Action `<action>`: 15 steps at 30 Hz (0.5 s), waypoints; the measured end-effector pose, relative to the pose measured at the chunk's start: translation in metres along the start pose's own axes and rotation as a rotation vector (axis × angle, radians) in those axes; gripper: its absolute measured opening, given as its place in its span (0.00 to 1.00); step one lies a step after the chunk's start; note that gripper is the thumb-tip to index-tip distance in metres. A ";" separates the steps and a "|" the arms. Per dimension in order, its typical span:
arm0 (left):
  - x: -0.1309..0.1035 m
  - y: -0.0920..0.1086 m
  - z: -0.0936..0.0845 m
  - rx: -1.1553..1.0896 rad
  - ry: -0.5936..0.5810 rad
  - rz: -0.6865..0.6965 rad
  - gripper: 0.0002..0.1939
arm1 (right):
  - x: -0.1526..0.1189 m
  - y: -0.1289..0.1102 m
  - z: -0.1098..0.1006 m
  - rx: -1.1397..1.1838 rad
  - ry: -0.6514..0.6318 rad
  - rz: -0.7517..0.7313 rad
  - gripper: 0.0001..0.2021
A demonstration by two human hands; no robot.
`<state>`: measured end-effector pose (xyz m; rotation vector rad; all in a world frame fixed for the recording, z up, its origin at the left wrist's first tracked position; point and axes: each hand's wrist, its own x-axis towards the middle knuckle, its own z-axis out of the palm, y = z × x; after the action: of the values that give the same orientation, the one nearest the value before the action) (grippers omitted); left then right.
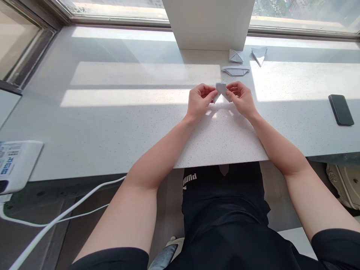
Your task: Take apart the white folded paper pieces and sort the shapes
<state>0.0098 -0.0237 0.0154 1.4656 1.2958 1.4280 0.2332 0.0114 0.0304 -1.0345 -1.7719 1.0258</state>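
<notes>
Between both hands, above the white speckled counter [135, 127], is a small piece of folded white paper [221, 87] with two flaps spreading downward. My left hand [200, 99] pinches its left flap between thumb and fingers. On the other side, my right hand [242, 98] pinches the right flap. Just beyond the hands lies a boat-shaped folded paper [235, 71]. Behind that sits a square folded paper [236, 56] with crossing creases. A pointed, triangular folded paper [259, 55] rests farther right. My fingers partly cover the flaps.
A black phone [341, 110] lies at the right of the counter. At the far left edge stands a white device [19, 165] with a white cable [70, 204] hanging below. A white panel [210, 24] rises at the back, before the windows.
</notes>
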 end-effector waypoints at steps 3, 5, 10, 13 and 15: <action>0.000 -0.003 0.002 0.013 -0.013 0.007 0.23 | 0.003 0.005 -0.003 0.008 -0.006 0.007 0.35; 0.000 -0.006 0.002 0.049 -0.015 0.018 0.25 | 0.008 0.012 -0.014 0.023 0.017 0.010 0.32; 0.001 -0.010 0.003 0.098 -0.013 0.043 0.22 | 0.029 0.038 -0.083 -0.046 0.199 0.058 0.18; 0.002 -0.010 0.007 0.123 -0.010 0.060 0.15 | 0.046 0.059 -0.129 -0.176 0.367 0.166 0.11; 0.002 -0.010 0.010 0.134 0.000 0.066 0.13 | 0.060 0.074 -0.150 -0.254 0.440 0.212 0.10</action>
<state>0.0171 -0.0174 0.0048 1.6091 1.3776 1.4066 0.3688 0.1259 0.0273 -1.5040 -1.4711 0.6357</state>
